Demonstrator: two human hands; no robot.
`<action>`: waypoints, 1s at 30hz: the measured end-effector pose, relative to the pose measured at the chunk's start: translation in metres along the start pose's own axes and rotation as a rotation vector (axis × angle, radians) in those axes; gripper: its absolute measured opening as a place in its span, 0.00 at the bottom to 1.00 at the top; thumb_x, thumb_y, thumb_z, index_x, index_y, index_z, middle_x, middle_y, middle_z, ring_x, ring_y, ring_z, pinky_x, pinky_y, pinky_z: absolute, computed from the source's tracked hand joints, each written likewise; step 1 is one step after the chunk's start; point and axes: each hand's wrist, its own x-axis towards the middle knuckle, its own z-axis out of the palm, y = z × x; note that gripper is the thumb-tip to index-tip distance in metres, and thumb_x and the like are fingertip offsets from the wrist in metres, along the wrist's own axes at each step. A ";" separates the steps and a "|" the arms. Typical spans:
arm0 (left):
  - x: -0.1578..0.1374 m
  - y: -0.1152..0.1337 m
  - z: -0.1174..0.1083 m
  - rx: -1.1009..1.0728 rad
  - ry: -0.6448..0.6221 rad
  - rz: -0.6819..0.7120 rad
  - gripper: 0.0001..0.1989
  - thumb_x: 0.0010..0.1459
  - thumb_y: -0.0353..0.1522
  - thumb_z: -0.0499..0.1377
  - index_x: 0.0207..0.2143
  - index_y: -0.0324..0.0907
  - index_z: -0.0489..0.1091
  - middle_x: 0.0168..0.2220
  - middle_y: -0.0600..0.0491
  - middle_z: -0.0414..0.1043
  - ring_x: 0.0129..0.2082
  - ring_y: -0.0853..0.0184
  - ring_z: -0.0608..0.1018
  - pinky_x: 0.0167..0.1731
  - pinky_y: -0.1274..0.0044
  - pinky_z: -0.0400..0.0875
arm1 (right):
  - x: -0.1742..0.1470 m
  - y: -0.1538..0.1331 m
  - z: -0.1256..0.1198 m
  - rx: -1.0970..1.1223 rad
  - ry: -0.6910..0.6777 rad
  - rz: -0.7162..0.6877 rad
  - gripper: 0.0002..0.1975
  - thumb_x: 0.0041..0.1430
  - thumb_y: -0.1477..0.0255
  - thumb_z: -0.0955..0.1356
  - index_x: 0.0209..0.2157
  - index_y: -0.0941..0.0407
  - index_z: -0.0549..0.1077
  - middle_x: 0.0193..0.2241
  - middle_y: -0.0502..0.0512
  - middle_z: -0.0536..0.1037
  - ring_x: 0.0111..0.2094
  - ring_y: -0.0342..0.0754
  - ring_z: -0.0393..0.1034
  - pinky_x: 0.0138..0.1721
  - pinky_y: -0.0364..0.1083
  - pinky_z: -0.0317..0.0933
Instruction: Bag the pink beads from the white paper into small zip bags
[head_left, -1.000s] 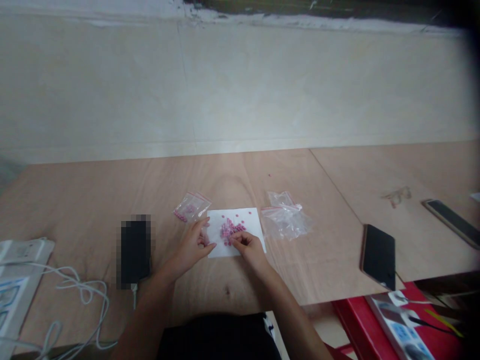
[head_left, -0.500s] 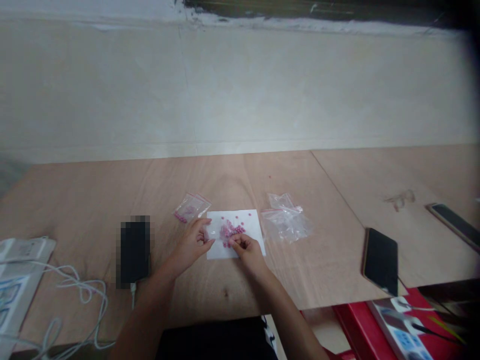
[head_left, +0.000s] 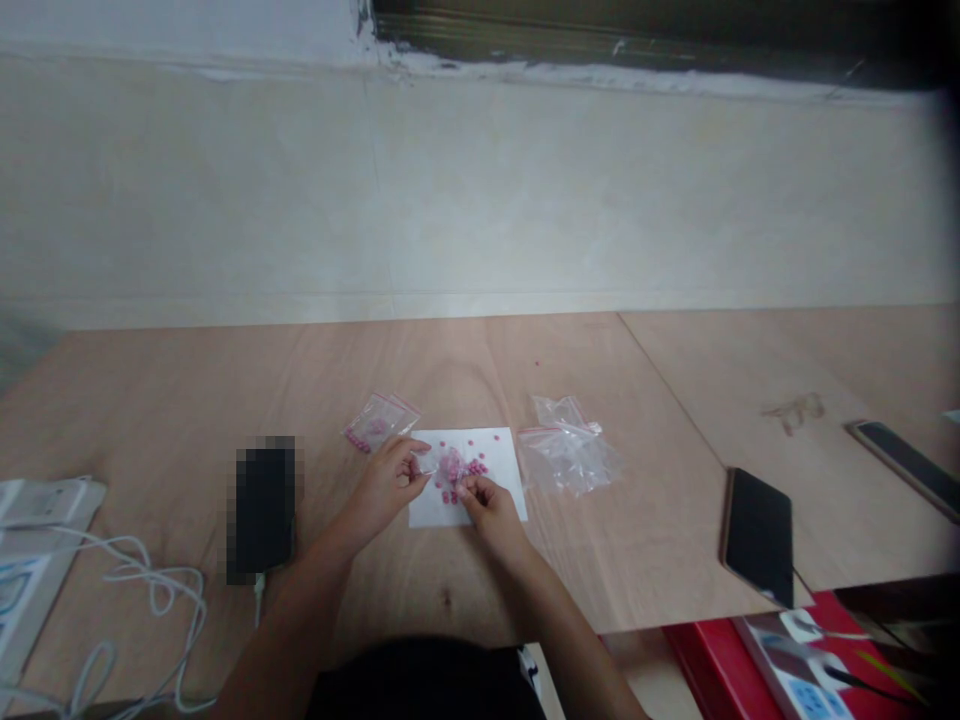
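The left hand (head_left: 390, 478) has slid a bit farther in over the white paper (head_left: 504, 460).
From here I see wood to move over between the tabletop's (head_left: 420, 592) front edge and the paper. The right hand's (head_left: 491, 503) fingers pinch tight; on what, I can't tell. The left fingers, slightly apart, hold a clear bag (head_left: 433, 463) over pink beads (head_left: 478, 467). Best keep it low and gentle, so no beads roll off the paper. A bead bag (head_left: 381, 420) and see-through bags (head_left: 571, 458) crowd both sides, then the wall (head_left: 480, 200).
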 end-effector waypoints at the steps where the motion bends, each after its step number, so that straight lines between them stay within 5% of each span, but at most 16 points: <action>1: 0.001 0.001 0.000 0.001 -0.002 0.004 0.12 0.49 0.28 0.57 0.39 0.41 0.67 0.37 0.52 0.64 0.31 0.71 0.71 0.32 0.77 0.72 | 0.000 0.000 0.000 0.009 0.002 0.001 0.17 0.47 0.56 0.66 0.22 0.57 0.68 0.17 0.45 0.62 0.21 0.42 0.54 0.25 0.42 0.50; 6: 0.000 -0.001 0.002 -0.026 0.035 0.002 0.12 0.48 0.28 0.58 0.39 0.41 0.67 0.36 0.52 0.64 0.29 0.72 0.71 0.29 0.78 0.72 | 0.002 0.003 -0.003 0.109 -0.013 0.005 0.16 0.44 0.57 0.69 0.24 0.57 0.70 0.18 0.46 0.63 0.21 0.42 0.55 0.25 0.42 0.50; 12: -0.010 -0.004 0.007 -0.102 0.096 -0.057 0.13 0.49 0.29 0.58 0.39 0.40 0.66 0.37 0.52 0.64 0.29 0.73 0.71 0.31 0.77 0.72 | 0.001 0.011 -0.005 0.148 -0.003 -0.005 0.16 0.38 0.63 0.73 0.29 0.57 0.73 0.15 0.40 0.53 0.18 0.38 0.46 0.23 0.41 0.45; 30: -0.005 0.009 0.009 -0.110 0.084 -0.086 0.12 0.48 0.28 0.59 0.37 0.41 0.67 0.38 0.52 0.63 0.31 0.73 0.72 0.33 0.77 0.74 | 0.001 0.005 -0.002 0.105 0.082 0.013 0.14 0.41 0.60 0.71 0.21 0.58 0.74 0.14 0.42 0.51 0.19 0.38 0.45 0.22 0.41 0.44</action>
